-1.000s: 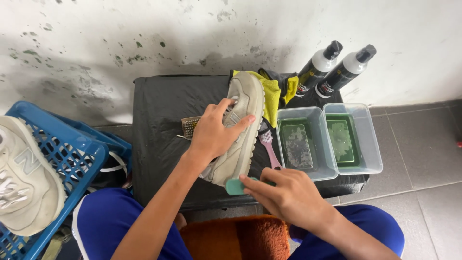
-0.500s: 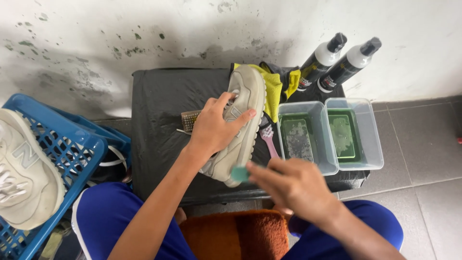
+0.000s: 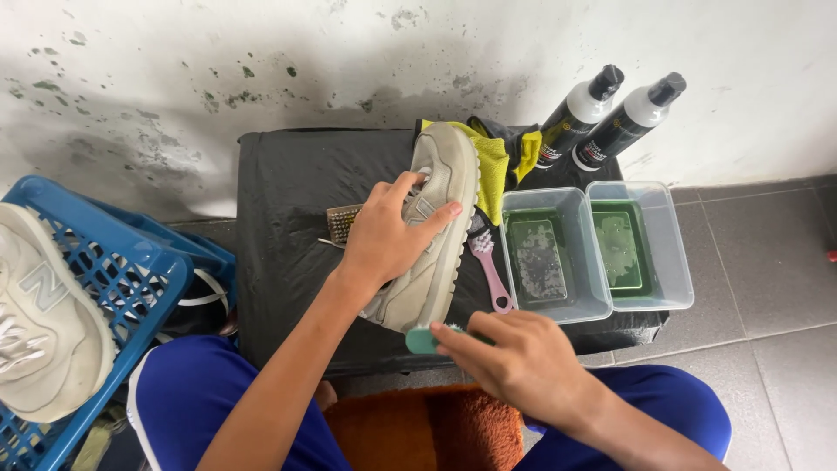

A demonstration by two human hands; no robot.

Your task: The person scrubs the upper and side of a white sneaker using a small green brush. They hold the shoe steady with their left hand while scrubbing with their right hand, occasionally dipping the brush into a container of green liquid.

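A beige sneaker (image 3: 440, 218) lies on its side on a black covered stand (image 3: 288, 201), sole facing right. My left hand (image 3: 388, 235) grips its upper from the left. Close to me, my right hand (image 3: 514, 358) is closed around a teal-handled brush (image 3: 423, 340), whose end touches the heel of the sneaker. A pink brush (image 3: 490, 270) lies on the stand just right of the sole. A wooden bristle brush (image 3: 342, 222) peeks out from behind my left hand.
Two clear tubs (image 3: 545, 253) (image 3: 641, 244) with greenish water stand on the right of the stand. Two black-and-white spray bottles (image 3: 575, 113) (image 3: 628, 122) lean against the wall, beside a yellow cloth (image 3: 497, 161). A blue crate (image 3: 113, 288) at left carries another pale sneaker (image 3: 44, 323).
My right hand with the teal brush has shifted slightly along the sneaker's heel. My left hand keeps its grip on the sneaker, which stays in place.
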